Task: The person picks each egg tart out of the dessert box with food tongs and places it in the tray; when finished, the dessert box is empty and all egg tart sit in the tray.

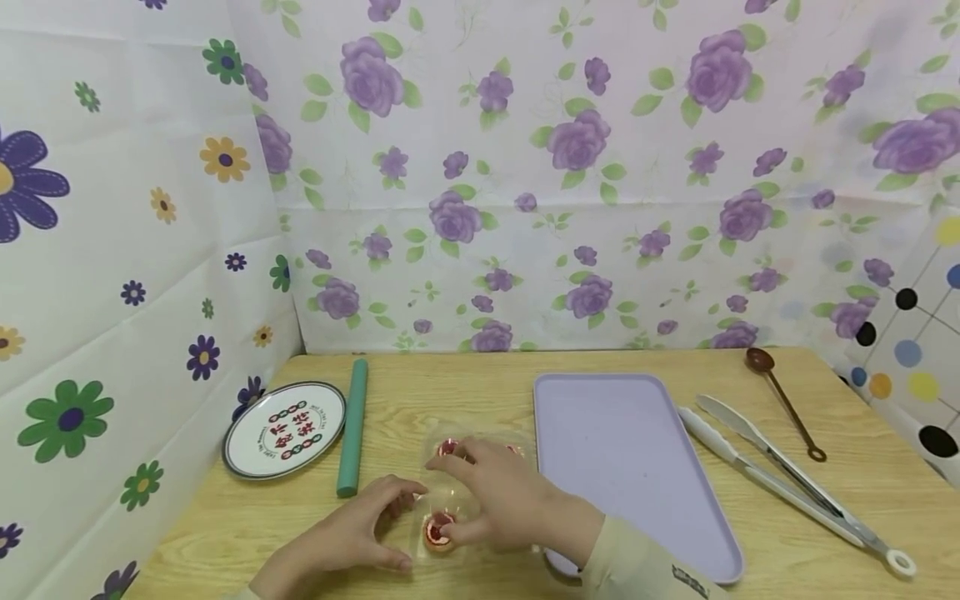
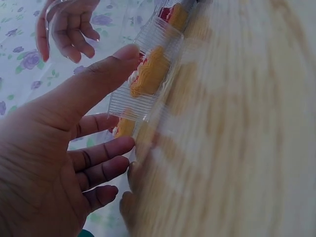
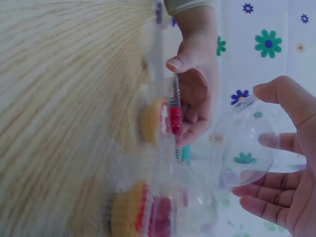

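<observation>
Small tarts (image 1: 438,533) with red and white tops and golden pastry cases sit in a clear plastic tray (image 2: 127,107) on the table. My right hand (image 1: 513,493) is above them. In the right wrist view, its thumb and fingers hold a clear domed lid (image 3: 249,153) by the rim, raised beside the tray. My left hand (image 1: 362,523) is at the tray's left side, fingers loosely bent and apart, gripping nothing. Whether its thumb touches the plastic, I cannot tell. From the head view, the right hand hides part of the tray and some tarts.
A lilac tray (image 1: 622,467) lies right of the tarts, with tongs (image 1: 795,483) and a brown ladle (image 1: 783,400) beyond it. On the left are a printed white plate (image 1: 285,429) and a green roller (image 1: 352,429). Flowered cloth (image 1: 525,275) stands behind the table.
</observation>
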